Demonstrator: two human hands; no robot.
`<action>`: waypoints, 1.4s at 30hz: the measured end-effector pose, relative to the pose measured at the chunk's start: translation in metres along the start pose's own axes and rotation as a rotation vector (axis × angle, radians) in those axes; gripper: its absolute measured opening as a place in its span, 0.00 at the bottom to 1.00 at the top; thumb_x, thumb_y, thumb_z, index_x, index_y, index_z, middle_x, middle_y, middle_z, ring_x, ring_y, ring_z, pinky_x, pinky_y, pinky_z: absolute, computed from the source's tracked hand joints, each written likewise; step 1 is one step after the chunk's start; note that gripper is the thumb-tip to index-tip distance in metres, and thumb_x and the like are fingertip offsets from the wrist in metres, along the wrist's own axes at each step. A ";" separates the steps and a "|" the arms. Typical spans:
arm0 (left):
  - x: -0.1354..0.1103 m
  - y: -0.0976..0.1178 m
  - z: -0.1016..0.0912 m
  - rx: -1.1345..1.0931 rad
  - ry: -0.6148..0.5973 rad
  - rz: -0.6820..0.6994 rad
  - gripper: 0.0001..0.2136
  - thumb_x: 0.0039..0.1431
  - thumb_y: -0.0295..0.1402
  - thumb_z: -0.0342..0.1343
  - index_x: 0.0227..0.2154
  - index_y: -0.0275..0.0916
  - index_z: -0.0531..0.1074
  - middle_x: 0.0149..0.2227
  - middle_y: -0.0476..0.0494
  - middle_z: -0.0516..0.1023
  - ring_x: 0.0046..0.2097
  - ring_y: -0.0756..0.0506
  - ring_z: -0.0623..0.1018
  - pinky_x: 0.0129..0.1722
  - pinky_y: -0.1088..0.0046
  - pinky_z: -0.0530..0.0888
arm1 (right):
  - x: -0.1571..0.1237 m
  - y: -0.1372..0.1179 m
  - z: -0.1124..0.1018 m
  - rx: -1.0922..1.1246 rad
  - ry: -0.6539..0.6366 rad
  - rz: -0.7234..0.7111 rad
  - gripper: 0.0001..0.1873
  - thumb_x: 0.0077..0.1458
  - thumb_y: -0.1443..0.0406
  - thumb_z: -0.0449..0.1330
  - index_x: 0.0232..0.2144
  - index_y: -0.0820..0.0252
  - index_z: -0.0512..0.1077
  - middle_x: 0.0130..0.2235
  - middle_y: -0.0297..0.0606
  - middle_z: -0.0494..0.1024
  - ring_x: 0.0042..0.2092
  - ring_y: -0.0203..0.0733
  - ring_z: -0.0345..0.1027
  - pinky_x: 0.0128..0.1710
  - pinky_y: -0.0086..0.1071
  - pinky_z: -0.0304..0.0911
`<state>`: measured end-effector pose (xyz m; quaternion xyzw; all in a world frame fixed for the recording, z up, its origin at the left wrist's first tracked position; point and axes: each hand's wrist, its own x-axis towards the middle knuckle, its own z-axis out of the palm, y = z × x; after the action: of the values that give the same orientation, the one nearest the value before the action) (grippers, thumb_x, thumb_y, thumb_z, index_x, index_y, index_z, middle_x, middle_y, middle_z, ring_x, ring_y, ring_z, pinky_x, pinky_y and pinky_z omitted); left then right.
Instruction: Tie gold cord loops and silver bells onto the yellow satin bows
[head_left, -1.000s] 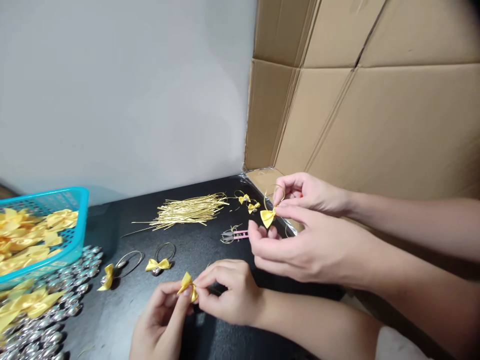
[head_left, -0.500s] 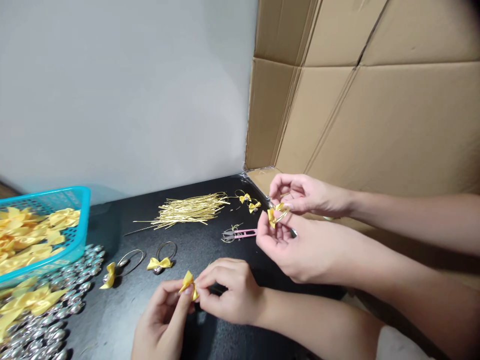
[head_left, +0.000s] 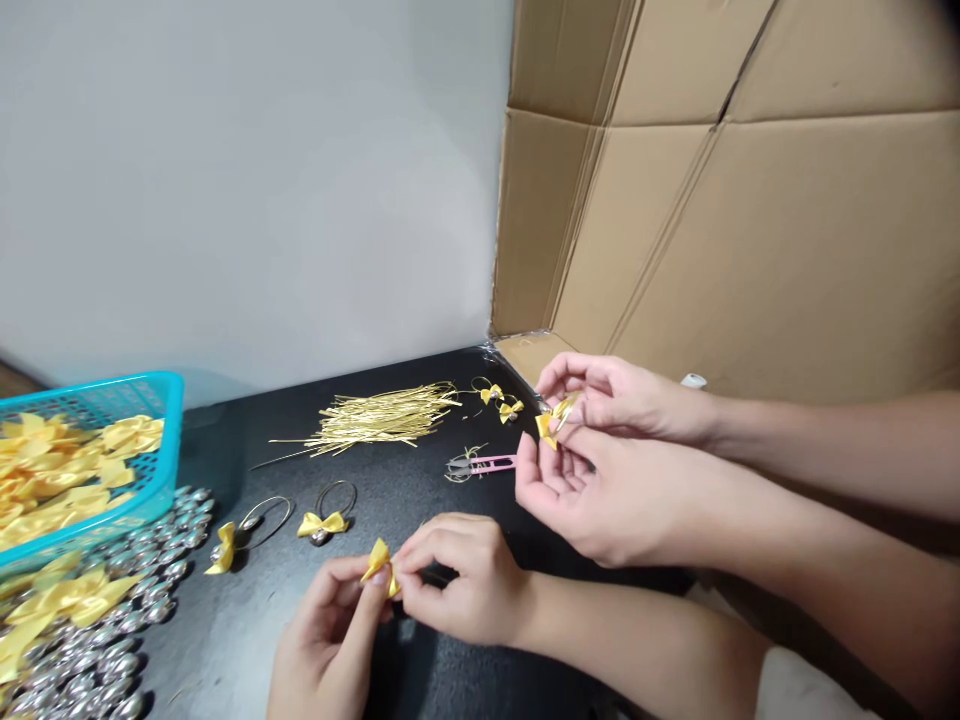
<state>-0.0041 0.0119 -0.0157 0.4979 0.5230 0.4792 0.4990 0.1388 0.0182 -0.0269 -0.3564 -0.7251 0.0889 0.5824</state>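
My left hand (head_left: 330,630) is closed, pinching a small yellow ribbon bow (head_left: 378,562) between thumb and fingers just above the black table. From the right, my right hand (head_left: 461,580) meets it, its fingertips pinched together at the bow's right side; any wire or bead between them is hidden. Beyond my hands lie a yellow bow with a silver bead and a gold wire loop (head_left: 322,525), and a similar bow (head_left: 223,548) to its left. Another person's two hands (head_left: 592,470) hold a yellow bow with gold cord (head_left: 547,428) at the right.
A blue basket (head_left: 174,440) of yellow bows stands at the left, with many silver beads (head_left: 112,660) beside it. Farther back lie a bundle of gold ties (head_left: 382,415), pink-handled snips (head_left: 487,464) and two finished-looking bows (head_left: 511,410). Cardboard (head_left: 750,250) walls the right side.
My hands keep the same pinch on the bow with hardly any movement. The other person's hands have shifted slightly, and the bow they hold is turned a little.
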 end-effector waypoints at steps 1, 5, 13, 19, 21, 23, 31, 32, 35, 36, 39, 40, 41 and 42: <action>0.000 -0.001 0.000 0.006 -0.001 0.009 0.22 0.36 0.53 0.68 0.26 0.38 0.75 0.21 0.48 0.76 0.24 0.49 0.74 0.25 0.78 0.75 | 0.000 0.000 0.000 -0.005 -0.009 0.006 0.06 0.53 0.70 0.58 0.25 0.59 0.69 0.28 0.37 0.82 0.31 0.34 0.78 0.37 0.25 0.72; 0.000 -0.005 -0.004 0.031 -0.037 0.032 0.19 0.42 0.50 0.67 0.27 0.38 0.75 0.23 0.47 0.77 0.25 0.48 0.75 0.26 0.78 0.75 | -0.001 0.000 0.000 0.000 -0.002 0.008 0.06 0.52 0.71 0.58 0.25 0.58 0.69 0.28 0.36 0.82 0.31 0.34 0.77 0.36 0.24 0.72; -0.002 -0.010 -0.008 0.042 -0.073 0.041 0.17 0.47 0.47 0.65 0.30 0.38 0.76 0.26 0.47 0.78 0.27 0.49 0.75 0.28 0.79 0.74 | 0.000 -0.001 -0.001 0.034 0.029 -0.016 0.06 0.52 0.72 0.59 0.25 0.60 0.70 0.27 0.36 0.82 0.31 0.34 0.77 0.37 0.23 0.71; 0.000 -0.007 -0.004 0.028 -0.032 0.034 0.20 0.42 0.50 0.67 0.28 0.37 0.76 0.24 0.47 0.77 0.26 0.48 0.75 0.26 0.79 0.75 | 0.001 -0.002 -0.001 0.048 0.036 -0.017 0.06 0.51 0.72 0.59 0.25 0.60 0.71 0.27 0.37 0.82 0.30 0.34 0.77 0.36 0.24 0.71; 0.001 -0.007 -0.004 0.028 -0.032 0.033 0.20 0.42 0.50 0.67 0.28 0.37 0.76 0.24 0.47 0.77 0.26 0.49 0.75 0.26 0.79 0.75 | 0.000 -0.002 0.000 0.045 0.036 -0.012 0.06 0.52 0.72 0.59 0.25 0.59 0.71 0.27 0.36 0.82 0.30 0.34 0.77 0.36 0.24 0.71; 0.000 -0.008 -0.004 0.028 -0.036 0.035 0.19 0.43 0.50 0.67 0.29 0.37 0.76 0.24 0.47 0.77 0.26 0.49 0.75 0.26 0.79 0.75 | 0.000 -0.001 0.000 0.043 0.036 -0.005 0.06 0.51 0.72 0.60 0.25 0.59 0.71 0.27 0.36 0.82 0.31 0.34 0.77 0.36 0.24 0.72; -0.001 -0.006 -0.005 0.040 -0.043 0.050 0.17 0.45 0.48 0.66 0.29 0.38 0.76 0.25 0.47 0.78 0.26 0.48 0.75 0.26 0.78 0.75 | 0.000 -0.001 0.000 0.043 0.026 0.000 0.06 0.52 0.71 0.59 0.25 0.59 0.70 0.27 0.36 0.82 0.31 0.34 0.77 0.36 0.24 0.71; -0.001 -0.006 -0.005 0.040 -0.041 0.051 0.17 0.45 0.48 0.66 0.29 0.38 0.76 0.24 0.47 0.78 0.26 0.48 0.75 0.26 0.77 0.75 | 0.000 -0.001 -0.001 0.044 0.026 0.001 0.06 0.52 0.71 0.59 0.25 0.59 0.70 0.27 0.36 0.82 0.31 0.34 0.77 0.36 0.24 0.71; 0.000 -0.005 -0.004 0.036 -0.039 0.052 0.18 0.44 0.48 0.66 0.28 0.38 0.75 0.24 0.47 0.77 0.25 0.48 0.75 0.25 0.77 0.75 | -0.001 -0.001 -0.001 0.030 -0.005 0.026 0.06 0.53 0.70 0.59 0.25 0.58 0.70 0.28 0.36 0.82 0.31 0.34 0.77 0.36 0.25 0.72; 0.000 -0.004 -0.004 0.036 -0.037 0.050 0.18 0.43 0.48 0.66 0.28 0.38 0.75 0.23 0.47 0.77 0.25 0.48 0.75 0.25 0.77 0.74 | -0.001 -0.001 -0.001 0.024 -0.013 0.032 0.06 0.53 0.70 0.59 0.25 0.58 0.70 0.28 0.36 0.82 0.31 0.34 0.78 0.36 0.25 0.72; 0.000 -0.004 -0.003 0.037 -0.031 0.045 0.19 0.43 0.49 0.67 0.28 0.38 0.75 0.23 0.47 0.77 0.25 0.48 0.75 0.25 0.77 0.75 | 0.000 -0.001 -0.001 0.026 -0.015 0.028 0.06 0.53 0.70 0.59 0.25 0.58 0.70 0.28 0.36 0.82 0.32 0.34 0.78 0.37 0.25 0.72; 0.000 -0.004 -0.003 0.037 -0.032 0.042 0.19 0.42 0.49 0.67 0.27 0.38 0.75 0.23 0.47 0.77 0.25 0.48 0.75 0.25 0.77 0.75 | 0.000 -0.001 -0.001 0.032 -0.004 0.020 0.06 0.53 0.70 0.59 0.25 0.58 0.70 0.28 0.36 0.82 0.31 0.34 0.78 0.36 0.24 0.72; 0.000 -0.004 -0.003 0.034 -0.035 0.040 0.19 0.42 0.49 0.67 0.27 0.38 0.75 0.23 0.47 0.77 0.25 0.48 0.75 0.25 0.77 0.75 | 0.000 -0.001 -0.001 0.039 0.008 0.012 0.06 0.52 0.71 0.59 0.25 0.58 0.70 0.28 0.36 0.82 0.31 0.34 0.78 0.36 0.24 0.72; 0.000 -0.004 -0.003 0.032 -0.036 0.038 0.19 0.42 0.49 0.67 0.27 0.38 0.75 0.23 0.47 0.77 0.25 0.48 0.75 0.25 0.77 0.75 | 0.000 -0.001 -0.001 0.046 0.021 0.004 0.06 0.52 0.71 0.59 0.25 0.59 0.70 0.27 0.36 0.82 0.31 0.34 0.78 0.36 0.24 0.72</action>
<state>-0.0074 0.0114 -0.0193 0.5244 0.5120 0.4710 0.4910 0.1387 0.0172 -0.0257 -0.3454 -0.7159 0.1032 0.5979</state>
